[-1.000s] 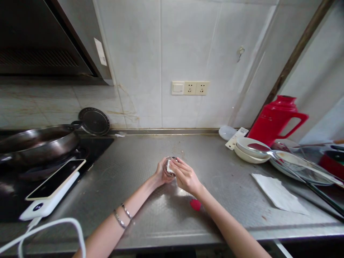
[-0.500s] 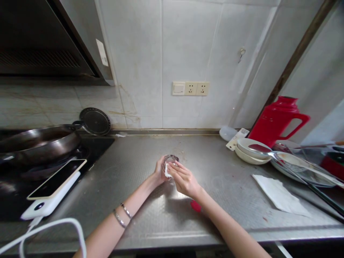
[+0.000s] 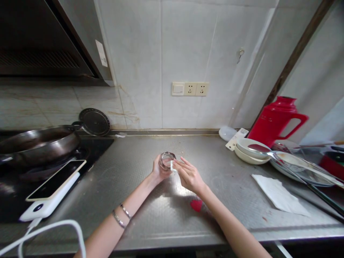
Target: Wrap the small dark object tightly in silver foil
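Just above the metal counter, my left hand (image 3: 159,170) is wrapped round a small clear glass jar or cup (image 3: 167,160), its round opening facing up toward me. My right hand (image 3: 189,175) pinches a small folded white tissue (image 3: 172,165) at the right side of the glass rim. Two silver bracelets (image 3: 122,216) circle the left forearm. A red piece (image 3: 196,205) lies on the counter beneath the right wrist, partly beside the forearm.
A pan (image 3: 40,143) stands on the stove at left, near a phone (image 3: 57,180) and a white power bank (image 3: 49,200) with a cable. At right are a red thermos (image 3: 274,120), stacked bowls (image 3: 252,152), a plate with utensils and a white paper sheet (image 3: 278,193).
My right hand has shifted slightly right with the tissue, from over the glass opening to its right edge. The glass in my left hand has moved a little left and up.
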`<state>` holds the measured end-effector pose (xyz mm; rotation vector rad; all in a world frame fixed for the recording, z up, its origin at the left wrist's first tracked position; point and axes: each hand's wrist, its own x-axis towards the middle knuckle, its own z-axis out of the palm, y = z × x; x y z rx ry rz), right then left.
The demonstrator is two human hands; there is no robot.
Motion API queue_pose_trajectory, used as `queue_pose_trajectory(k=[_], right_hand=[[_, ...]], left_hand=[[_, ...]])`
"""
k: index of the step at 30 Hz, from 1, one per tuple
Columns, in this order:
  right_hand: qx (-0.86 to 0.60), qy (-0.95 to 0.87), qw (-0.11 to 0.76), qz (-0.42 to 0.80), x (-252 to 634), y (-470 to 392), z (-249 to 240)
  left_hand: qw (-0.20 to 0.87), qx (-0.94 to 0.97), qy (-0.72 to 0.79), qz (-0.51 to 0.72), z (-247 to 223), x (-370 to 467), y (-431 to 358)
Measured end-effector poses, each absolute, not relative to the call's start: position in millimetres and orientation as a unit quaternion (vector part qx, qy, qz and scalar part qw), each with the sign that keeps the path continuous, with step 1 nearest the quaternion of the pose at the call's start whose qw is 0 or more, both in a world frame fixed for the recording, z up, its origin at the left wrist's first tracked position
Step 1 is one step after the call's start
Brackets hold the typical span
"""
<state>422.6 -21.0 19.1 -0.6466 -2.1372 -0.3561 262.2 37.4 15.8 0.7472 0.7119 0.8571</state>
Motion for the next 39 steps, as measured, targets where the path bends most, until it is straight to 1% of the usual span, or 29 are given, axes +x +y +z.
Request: queue_pose_trajectory(k=[1, 3, 6, 9, 11, 14, 18, 21, 24, 27, 32, 39], right_hand=[[-0.268, -0.848, 0.438, -0.132, 426, -19, 20], [-0.297, -0.814, 0.49, -0.101, 431, -15, 21], [-0.4, -0.707, 0.583, -0.028, 434, -10, 22], [-0.504, -0.616, 0.603, 0.062, 435, -6, 24], [-0.53, -0.592, 0.597, 0.107, 436, -3, 24], [-0.527, -0.584, 0.6, 0.148, 438, 5, 23], [-0.539, -0.57, 0.596, 0.169, 440, 19, 19], [-0.539, -0.536, 0.602, 0.246, 440, 34, 14], [-0.521, -0.51, 0.601, 0.328, 433, 50, 8], [-0.493, -0.498, 0.598, 0.388, 420, 63, 2], [-0.436, -0.462, 0.598, 0.488, 399, 72, -3], [-0.374, -0.424, 0.601, 0.565, 394, 61, 2]], left_hand=[[0.793, 0.322, 0.324, 0.402, 17, 261, 37], [0.812, 0.292, 0.311, 0.398, 21, 259, 37], [0.812, 0.317, 0.314, 0.376, 25, 255, 37], [0.797, 0.353, 0.327, 0.364, 26, 252, 39], [0.768, 0.405, 0.344, 0.358, 26, 252, 40], [0.673, 0.515, 0.378, 0.372, 24, 255, 40], [0.52, 0.609, 0.415, 0.431, 17, 260, 40], [0.454, 0.646, 0.393, 0.472, 9, 263, 41], [0.436, 0.66, 0.362, 0.493, 4, 264, 42], [0.442, 0.662, 0.342, 0.5, 2, 264, 43], [0.463, 0.653, 0.356, 0.483, -4, 263, 45], [0.473, 0.643, 0.375, 0.472, -6, 263, 47]])
